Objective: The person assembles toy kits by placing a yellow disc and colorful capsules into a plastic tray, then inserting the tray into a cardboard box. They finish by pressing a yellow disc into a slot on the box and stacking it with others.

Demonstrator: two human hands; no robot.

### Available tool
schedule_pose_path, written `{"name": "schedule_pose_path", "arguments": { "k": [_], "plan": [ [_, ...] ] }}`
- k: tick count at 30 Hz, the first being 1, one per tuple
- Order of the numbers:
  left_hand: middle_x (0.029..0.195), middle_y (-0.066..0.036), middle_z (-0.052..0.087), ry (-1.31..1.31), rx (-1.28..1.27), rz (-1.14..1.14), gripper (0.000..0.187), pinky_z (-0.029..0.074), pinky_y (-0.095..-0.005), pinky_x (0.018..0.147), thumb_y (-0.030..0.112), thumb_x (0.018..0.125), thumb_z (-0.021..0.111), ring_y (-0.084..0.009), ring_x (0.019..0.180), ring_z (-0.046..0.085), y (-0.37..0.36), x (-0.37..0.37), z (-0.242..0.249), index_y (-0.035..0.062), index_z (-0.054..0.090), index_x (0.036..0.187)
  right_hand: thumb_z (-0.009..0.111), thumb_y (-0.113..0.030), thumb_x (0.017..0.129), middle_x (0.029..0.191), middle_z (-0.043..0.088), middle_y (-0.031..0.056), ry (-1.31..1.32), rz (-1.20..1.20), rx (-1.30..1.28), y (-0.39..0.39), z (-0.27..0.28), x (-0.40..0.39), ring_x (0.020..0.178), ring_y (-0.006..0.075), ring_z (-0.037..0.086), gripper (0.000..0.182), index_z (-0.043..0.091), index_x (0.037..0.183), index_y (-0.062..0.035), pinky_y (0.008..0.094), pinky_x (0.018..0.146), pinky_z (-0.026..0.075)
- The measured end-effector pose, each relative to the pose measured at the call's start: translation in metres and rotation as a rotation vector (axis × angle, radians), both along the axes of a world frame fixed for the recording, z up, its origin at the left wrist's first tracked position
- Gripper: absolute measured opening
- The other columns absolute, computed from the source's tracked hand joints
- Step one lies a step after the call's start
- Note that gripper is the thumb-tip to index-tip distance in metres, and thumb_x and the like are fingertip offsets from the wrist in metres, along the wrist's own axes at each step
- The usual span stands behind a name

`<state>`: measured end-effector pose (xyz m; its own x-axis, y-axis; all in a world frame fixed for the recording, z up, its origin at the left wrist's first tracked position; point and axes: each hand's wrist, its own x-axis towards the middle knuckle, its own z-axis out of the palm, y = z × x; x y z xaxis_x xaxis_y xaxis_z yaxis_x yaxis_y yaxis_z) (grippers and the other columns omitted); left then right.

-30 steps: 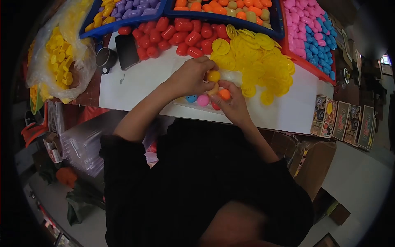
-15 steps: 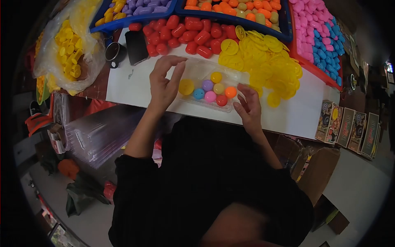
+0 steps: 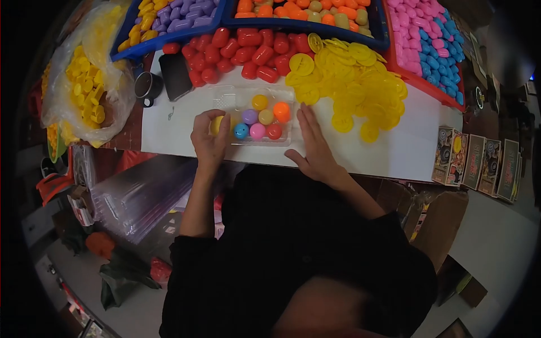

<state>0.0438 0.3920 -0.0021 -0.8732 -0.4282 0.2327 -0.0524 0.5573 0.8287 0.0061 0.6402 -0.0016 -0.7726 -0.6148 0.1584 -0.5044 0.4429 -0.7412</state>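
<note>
A clear plastic tray (image 3: 262, 142) lies on the white tabletop in front of me. In it sit several small balls, among them an orange ball (image 3: 282, 111), a purple ball (image 3: 249, 116), a blue ball (image 3: 241, 131) and a red ball (image 3: 274, 131). My left hand (image 3: 208, 138) is at the tray's left end, thumb and fingers curled round it and partly hiding a yellow disc (image 3: 216, 125). Beside the right end, my right hand (image 3: 314, 147) is open, fingers stretched out and thumb apart, with nothing in it.
Red capsules (image 3: 242, 53) and yellow discs (image 3: 366, 90) are heaped behind the tray. Blue bins (image 3: 304, 23) and a red bin (image 3: 428, 85) hold colored capsules. A dark phone (image 3: 175, 76), a mug (image 3: 147, 86) and a bag of yellow pieces (image 3: 87, 84) are left; boxes (image 3: 473, 160) stand right.
The tray and its balls have shifted left. My left hand has come down onto the tray's left end. My right hand has moved left and its fingers have straightened.
</note>
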Motion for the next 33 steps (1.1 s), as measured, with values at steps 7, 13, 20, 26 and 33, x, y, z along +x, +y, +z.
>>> {"name": "schedule_pose_path", "arguments": {
  "k": [7,13,20,26,33],
  "plan": [
    [0.098,-0.006,0.057,0.045,0.104,-0.045,0.022,0.038,-0.0273,0.086,0.015,0.087,0.059,-0.014,0.089,0.051,0.001,0.002,0.004,0.002,0.053,0.104,0.076,-0.053,0.059,0.148,0.004,0.0233,0.172,-0.726,0.448,0.087,-0.027,-0.006,0.135,0.0477,-0.001,0.117,0.01,0.142,-0.0031,0.0694,0.095,0.015],
    [0.116,-0.01,0.046,0.045,0.093,0.021,0.042,0.033,-0.0343,0.093,0.02,0.084,0.06,-0.0198,0.102,0.044,0.005,0.01,0.013,0.0022,0.044,0.119,0.078,-0.057,0.052,0.148,-0.002,0.0221,0.248,-0.71,0.494,0.063,-0.036,-0.043,0.134,0.0483,-0.006,0.129,0.003,0.143,-0.0043,0.0727,0.092,0.017],
    [0.131,-0.015,0.036,0.377,0.179,0.157,0.051,0.024,-0.0402,0.101,0.02,0.086,0.056,-0.025,0.122,0.035,-0.026,0.003,0.034,0.0003,0.033,0.127,0.082,-0.037,0.055,0.147,0.012,0.0227,0.374,-0.409,0.235,0.057,0.084,-0.095,0.136,0.0391,0.011,0.109,0.022,0.14,-0.005,0.051,0.106,0.021],
    [0.126,-0.018,0.038,0.455,0.039,-0.11,0.042,0.027,-0.0375,0.102,0.008,0.081,0.059,-0.0266,0.121,0.037,-0.001,-0.041,0.075,-0.0001,0.04,0.118,0.069,-0.058,0.068,0.138,0.029,0.0263,0.581,-0.418,-0.14,-0.099,0.081,-0.354,0.13,0.0384,0.027,0.094,0.033,0.131,0.0027,0.0434,0.104,0.028],
    [0.115,-0.017,0.048,0.269,-0.237,-0.251,0.039,0.038,-0.0389,0.089,0.008,0.073,0.069,-0.0319,0.105,0.047,-0.002,-0.069,0.114,0.003,0.051,0.107,0.068,-0.058,0.066,0.103,0.062,0.0211,0.181,-0.432,0.214,-0.128,0.079,-0.437,0.095,0.0319,0.061,0.083,0.051,0.118,0.0046,0.0391,0.079,0.049]
  ]
}}
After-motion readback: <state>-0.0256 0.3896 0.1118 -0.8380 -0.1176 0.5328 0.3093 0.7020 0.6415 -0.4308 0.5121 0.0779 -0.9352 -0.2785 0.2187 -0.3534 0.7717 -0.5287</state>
